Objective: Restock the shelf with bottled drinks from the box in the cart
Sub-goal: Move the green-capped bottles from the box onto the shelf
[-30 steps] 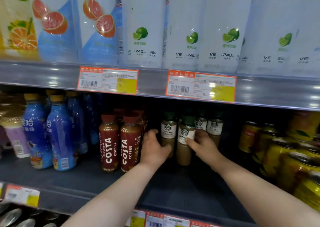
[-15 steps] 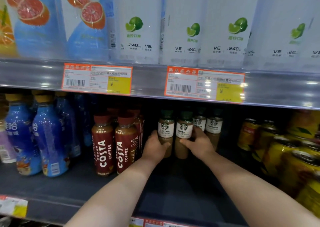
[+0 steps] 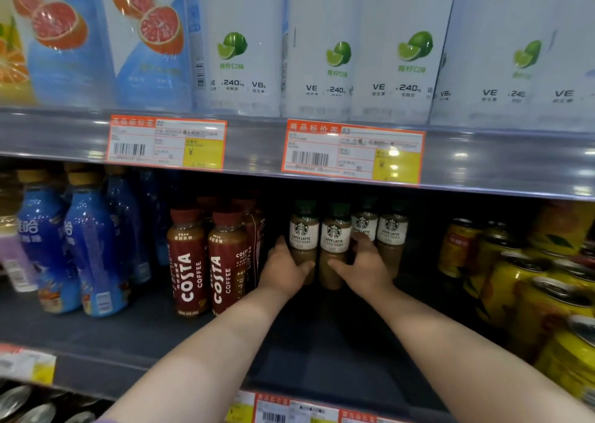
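Several Starbucks caffe latte bottles with green caps stand deep on the dark middle shelf (image 3: 322,351). My left hand (image 3: 285,269) wraps the lower part of the front left latte bottle (image 3: 303,234). My right hand (image 3: 362,268) wraps the front right latte bottle (image 3: 335,239) beside it. The two bottles stand upright and touch each other. Two more latte bottles (image 3: 391,229) stand behind and to the right. The box and the cart are out of view.
Red Costa coffee bottles (image 3: 206,261) stand just left of my left hand, blue bottles (image 3: 80,245) further left. Yellow cans (image 3: 528,281) fill the right side. White lime-flavour bottles (image 3: 322,45) line the upper shelf, with price tags (image 3: 351,152) on its rail.
Both hands have pushed the two front latte bottles further back on the shelf and closer together. The camera has moved nearer to the shelf.
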